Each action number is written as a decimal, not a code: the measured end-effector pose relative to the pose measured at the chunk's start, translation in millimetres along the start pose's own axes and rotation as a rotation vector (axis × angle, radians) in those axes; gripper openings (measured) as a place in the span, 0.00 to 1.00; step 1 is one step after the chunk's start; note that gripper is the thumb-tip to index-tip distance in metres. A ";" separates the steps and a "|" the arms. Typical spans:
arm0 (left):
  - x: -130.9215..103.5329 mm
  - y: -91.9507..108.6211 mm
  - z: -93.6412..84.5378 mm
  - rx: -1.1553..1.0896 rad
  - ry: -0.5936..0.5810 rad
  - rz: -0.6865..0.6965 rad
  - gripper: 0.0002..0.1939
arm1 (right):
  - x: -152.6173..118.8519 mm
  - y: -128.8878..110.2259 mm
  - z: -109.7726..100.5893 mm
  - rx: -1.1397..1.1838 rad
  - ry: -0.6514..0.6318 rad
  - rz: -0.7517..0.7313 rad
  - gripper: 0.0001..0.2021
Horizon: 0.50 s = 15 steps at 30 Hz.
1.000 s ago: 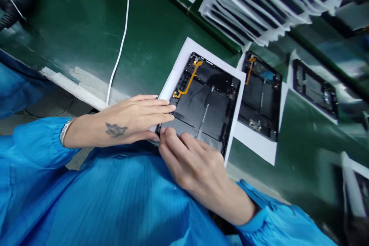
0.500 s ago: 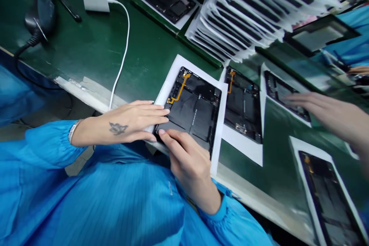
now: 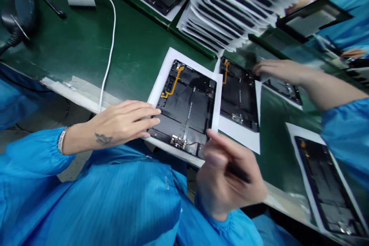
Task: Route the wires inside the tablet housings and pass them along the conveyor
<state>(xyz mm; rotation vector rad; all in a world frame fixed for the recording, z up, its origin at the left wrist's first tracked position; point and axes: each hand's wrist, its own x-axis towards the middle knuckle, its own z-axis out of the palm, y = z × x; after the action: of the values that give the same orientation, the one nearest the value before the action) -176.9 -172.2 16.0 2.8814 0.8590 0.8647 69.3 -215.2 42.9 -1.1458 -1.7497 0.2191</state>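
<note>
Left hand [image 3: 127, 123] flat, fingers extended; right hand [image 3: 230, 175] curled.

Left hand [image 3: 127, 123] flat on left edge of open tablet [image 3: 184, 103], on paper [image 3: 217, 102]. Blurred right hand [image 3: 230, 177] by near right corner, dark tool [image 3: 238, 173] within curled fingers. Co-worker's hand [image 3: 272, 68] near second tablet [image 3: 240, 98].

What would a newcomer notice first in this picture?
Probably the opened tablet in front of the person, with its bright orange flex cable near the upper left; the left hand rests at its left edge. Next, the large stack of white and dark layers beyond it. At the right, a co-worker's bare forearm reaches in over the green bench.
</note>
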 end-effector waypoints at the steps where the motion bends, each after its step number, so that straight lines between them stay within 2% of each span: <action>1: -0.5 1.7 0.0 0.012 0.041 0.017 0.13 | -3.5 -0.8 -2.7 0.063 0.010 0.043 0.14; 4: -2.8 4.5 1.6 0.032 0.113 0.053 0.10 | -12.6 0.7 -4.8 0.103 -0.178 -0.026 0.25; 7: -5.2 4.2 3.7 0.024 0.122 0.071 0.11 | -20.4 6.1 1.9 0.104 -0.315 -0.233 0.22; 10: -6.3 3.5 4.3 0.000 0.131 0.069 0.11 | -26.2 10.4 13.4 0.059 -0.333 -0.418 0.16; 15: -6.1 3.8 3.9 -0.018 0.131 0.056 0.11 | -30.8 12.3 25.9 -0.077 -0.308 -0.471 0.16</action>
<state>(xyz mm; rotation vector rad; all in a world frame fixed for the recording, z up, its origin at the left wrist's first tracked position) -177.2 -178.0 10.2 2.8729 0.7775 1.0709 57.7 -223.7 3.3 -0.7480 -2.2639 0.0407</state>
